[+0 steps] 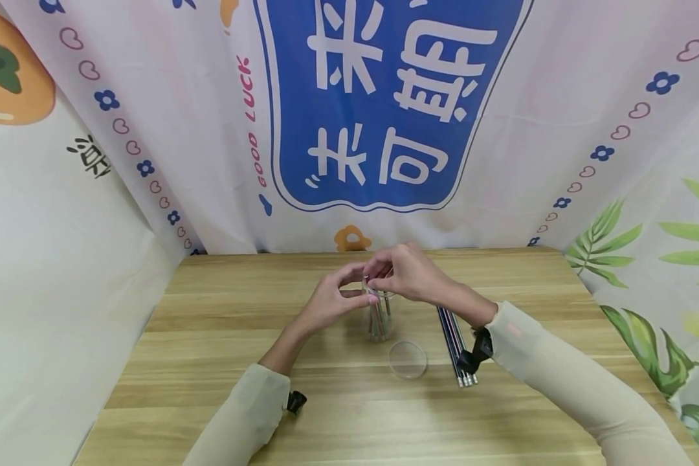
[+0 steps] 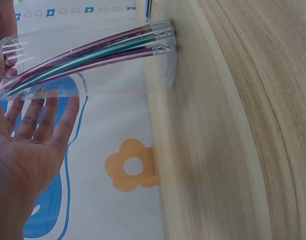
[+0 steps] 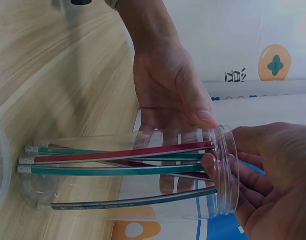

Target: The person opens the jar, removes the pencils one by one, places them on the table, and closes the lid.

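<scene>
A clear plastic jar [image 3: 102, 135] stands on the table, holding several red and green pencils [image 2: 92, 56] with their eraser ends down. My left hand [image 1: 333, 299] grips the jar near its mouth, thumb at the rim and fingers behind the wall. At the open top, my right hand [image 1: 410, 275] has its fingers curled over the rim, with a fingertip [image 3: 209, 167] among the pencils' upper ends. A dark pencil [image 3: 132, 202] slants apart from the others along the jar's side, its upper end at my right fingers.
On the wooden table [image 1: 221, 336], a clear round lid [image 1: 408, 360] lies in front of the jar. Several dark pencils [image 1: 455, 353] lie side by side to the right, beneath my right forearm. A printed cloth [image 1: 221, 162] hangs behind the table's far edge.
</scene>
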A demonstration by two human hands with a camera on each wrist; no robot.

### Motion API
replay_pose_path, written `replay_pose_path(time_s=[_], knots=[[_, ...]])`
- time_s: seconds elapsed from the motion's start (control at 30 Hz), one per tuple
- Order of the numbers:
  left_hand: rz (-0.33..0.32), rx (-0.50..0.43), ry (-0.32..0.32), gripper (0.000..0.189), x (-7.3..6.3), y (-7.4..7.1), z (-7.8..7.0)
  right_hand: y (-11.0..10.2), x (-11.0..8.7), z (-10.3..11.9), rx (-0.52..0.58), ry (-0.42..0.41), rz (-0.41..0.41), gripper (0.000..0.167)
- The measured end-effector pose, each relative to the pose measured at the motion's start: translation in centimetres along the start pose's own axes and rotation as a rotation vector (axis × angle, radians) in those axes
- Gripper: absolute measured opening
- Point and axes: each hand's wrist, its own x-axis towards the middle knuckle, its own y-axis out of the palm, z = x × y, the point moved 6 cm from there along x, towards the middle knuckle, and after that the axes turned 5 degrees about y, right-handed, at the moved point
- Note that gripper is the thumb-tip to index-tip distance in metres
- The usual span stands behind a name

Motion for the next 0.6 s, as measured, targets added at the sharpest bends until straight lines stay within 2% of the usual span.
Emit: replay_pose_path(time_s=[0.6], knots=[[0.007,-0.014,0.003,0.060,0.05,0.00,-0.01,0.27,-0.03,-0.09,-0.005,-0.021,0.014,0.011]])
